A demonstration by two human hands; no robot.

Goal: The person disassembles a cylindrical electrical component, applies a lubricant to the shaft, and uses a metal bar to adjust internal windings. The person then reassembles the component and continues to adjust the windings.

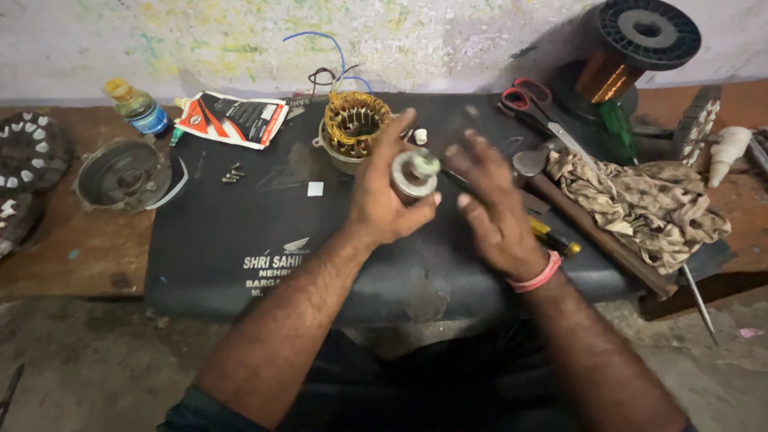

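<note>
We work over the black mat (pixel 240 232) on the desk (pixel 88 256), which keeps small parts visible. Copper wire spool (pixel 640 40) sits far right-back of mat, rag (pixel 640 200) at its right edge, wound stator (pixel 354 124) at mat's back. Our left hand (pixel 382 200) grips a small metal cylinder (pixel 412 174) above mat centre, raised w/ its end toward us; right hand (pixel 496 204) is spread, empty, fingers just beside it.

Dim, flat light with soft shadows, motion blur on the right hand (pixel 492 204).
</note>
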